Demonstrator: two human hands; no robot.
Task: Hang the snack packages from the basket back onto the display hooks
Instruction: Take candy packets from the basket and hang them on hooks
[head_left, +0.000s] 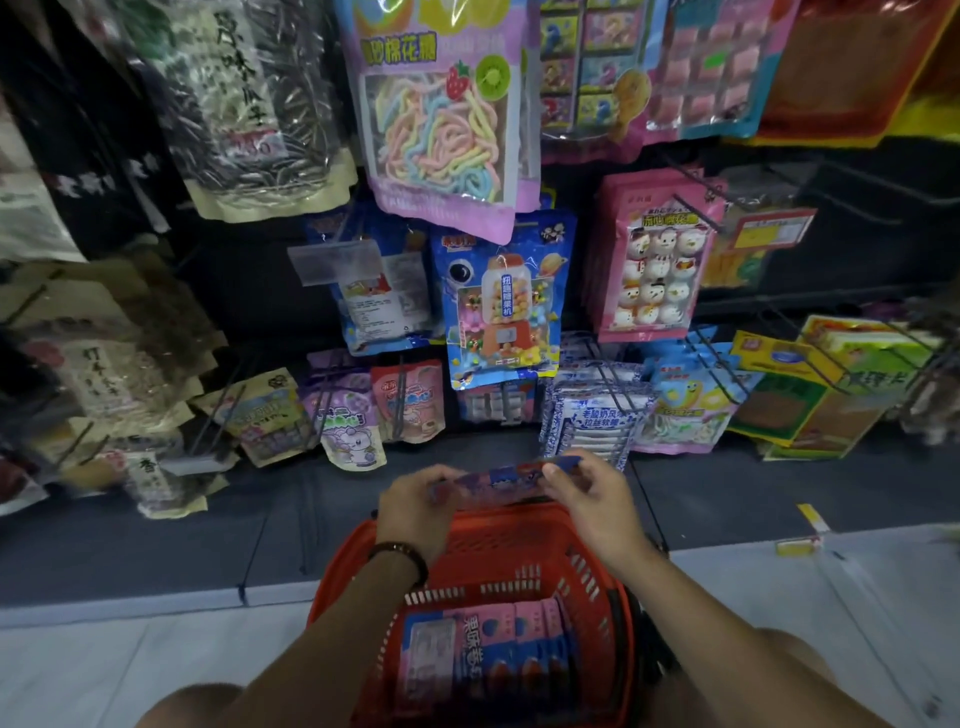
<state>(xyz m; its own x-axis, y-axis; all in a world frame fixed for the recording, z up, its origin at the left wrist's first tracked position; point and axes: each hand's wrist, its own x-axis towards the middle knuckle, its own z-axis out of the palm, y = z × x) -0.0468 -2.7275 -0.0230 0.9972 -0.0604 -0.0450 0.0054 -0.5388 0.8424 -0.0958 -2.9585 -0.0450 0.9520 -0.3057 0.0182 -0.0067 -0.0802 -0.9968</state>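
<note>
A red plastic basket (363, 566) stands on the floor in front of me, with several pink and blue snack packages (498, 654) stacked inside. Above its far rim I hold one blue and pink package (498, 486) flat between both hands. My left hand (415, 514) grips its left end and my right hand (592, 499) pinches its right end. Display hooks on the rack ahead carry hanging bags, such as a blue gumball-machine bag (501, 312) and a pink snowman marshmallow bag (654, 270).
The dark rack wall is crowded with hanging snacks: sunflower seeds (249, 104) at upper left, rainbow marshmallow ropes (441, 119) above, blue-white candy packs (592, 410) low right, green boxes (810, 395) far right. Pale floor tiles surround the basket.
</note>
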